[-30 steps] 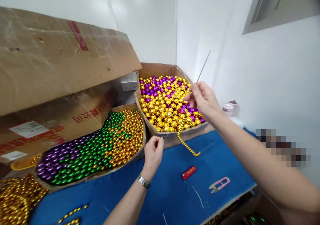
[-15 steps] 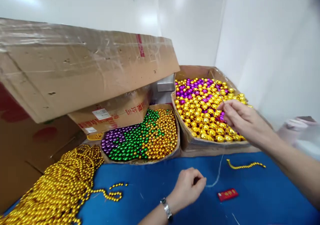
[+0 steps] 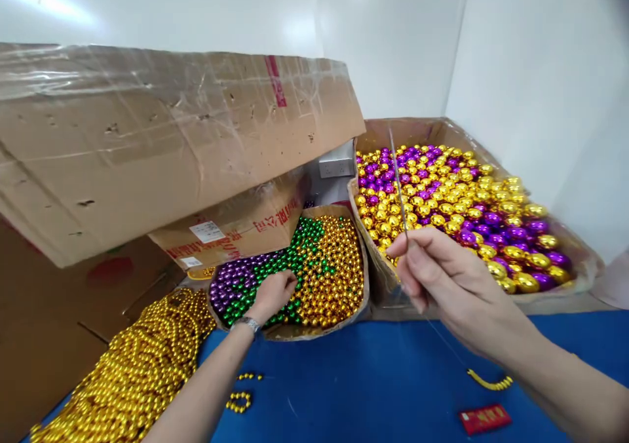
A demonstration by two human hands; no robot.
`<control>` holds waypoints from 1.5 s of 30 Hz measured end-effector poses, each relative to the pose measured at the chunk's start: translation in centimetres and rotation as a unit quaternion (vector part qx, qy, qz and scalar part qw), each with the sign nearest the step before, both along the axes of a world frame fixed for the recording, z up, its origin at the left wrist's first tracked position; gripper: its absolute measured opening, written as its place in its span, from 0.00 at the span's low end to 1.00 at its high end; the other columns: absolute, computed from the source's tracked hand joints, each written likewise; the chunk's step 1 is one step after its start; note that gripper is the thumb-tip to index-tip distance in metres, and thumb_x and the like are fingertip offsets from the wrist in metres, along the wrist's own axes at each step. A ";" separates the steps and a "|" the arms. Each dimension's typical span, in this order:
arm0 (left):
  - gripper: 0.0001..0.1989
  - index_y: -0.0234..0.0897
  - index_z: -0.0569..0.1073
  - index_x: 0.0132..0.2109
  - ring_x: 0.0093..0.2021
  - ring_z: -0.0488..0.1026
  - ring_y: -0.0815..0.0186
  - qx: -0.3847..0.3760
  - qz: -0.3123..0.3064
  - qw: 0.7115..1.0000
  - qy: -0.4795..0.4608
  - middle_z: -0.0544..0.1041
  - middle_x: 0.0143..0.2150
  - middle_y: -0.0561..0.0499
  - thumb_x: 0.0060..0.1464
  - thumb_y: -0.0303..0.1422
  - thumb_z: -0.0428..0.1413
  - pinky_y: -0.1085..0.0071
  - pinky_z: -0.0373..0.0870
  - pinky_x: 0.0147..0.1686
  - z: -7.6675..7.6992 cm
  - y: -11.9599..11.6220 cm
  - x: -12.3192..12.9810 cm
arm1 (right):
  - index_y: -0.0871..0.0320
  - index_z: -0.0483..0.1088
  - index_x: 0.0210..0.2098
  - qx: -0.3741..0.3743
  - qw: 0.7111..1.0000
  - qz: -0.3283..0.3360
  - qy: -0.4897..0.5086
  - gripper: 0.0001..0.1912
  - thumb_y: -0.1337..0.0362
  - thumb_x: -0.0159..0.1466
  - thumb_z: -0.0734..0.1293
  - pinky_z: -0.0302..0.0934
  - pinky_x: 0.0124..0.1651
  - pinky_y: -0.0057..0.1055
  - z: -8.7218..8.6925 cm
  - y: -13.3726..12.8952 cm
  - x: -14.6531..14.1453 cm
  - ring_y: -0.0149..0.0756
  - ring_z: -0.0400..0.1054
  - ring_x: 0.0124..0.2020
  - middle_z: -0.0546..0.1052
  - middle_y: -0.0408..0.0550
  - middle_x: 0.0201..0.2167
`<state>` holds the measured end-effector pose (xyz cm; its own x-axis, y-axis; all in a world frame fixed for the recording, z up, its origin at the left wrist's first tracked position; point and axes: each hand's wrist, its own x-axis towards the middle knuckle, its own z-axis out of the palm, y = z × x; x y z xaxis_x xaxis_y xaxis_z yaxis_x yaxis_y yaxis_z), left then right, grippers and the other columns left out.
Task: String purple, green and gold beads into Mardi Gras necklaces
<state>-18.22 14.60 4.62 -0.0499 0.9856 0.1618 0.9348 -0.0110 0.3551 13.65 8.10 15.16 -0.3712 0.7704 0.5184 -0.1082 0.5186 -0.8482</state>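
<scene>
My right hand pinches a long thin needle upright between thumb and fingers. From below it a fine thread runs down to a short string of gold beads on the blue tabletop. My left hand, with a metal bracelet at the wrist, is at the smaller carton, over its green beads. Its fingers are curled together, and whatever they may hold is hidden. Purple beads lie left of that hand and small gold beads to its right.
A larger carton of gold and purple balls stands at the right. Long gold bead strands are heaped at the left. Overhanging cardboard covers the upper left. A red packet and a short bead piece lie on the blue tabletop.
My left hand has moved from the tabletop, up and left, to the beads in the smaller carton. My right hand, still with the needle, is lower and further left; the view has shifted a little.
</scene>
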 end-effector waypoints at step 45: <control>0.12 0.36 0.74 0.44 0.33 0.74 0.66 -0.119 -0.104 0.764 -0.626 0.76 0.35 0.48 0.50 0.32 0.60 0.71 0.72 0.35 3.2 -3.5 12.2 | 0.58 0.70 0.41 0.244 0.857 -0.289 -0.351 0.14 0.70 0.66 0.54 0.61 0.25 0.27 -13.8 -0.4 1.5 0.34 0.69 0.21 0.72 0.44 0.20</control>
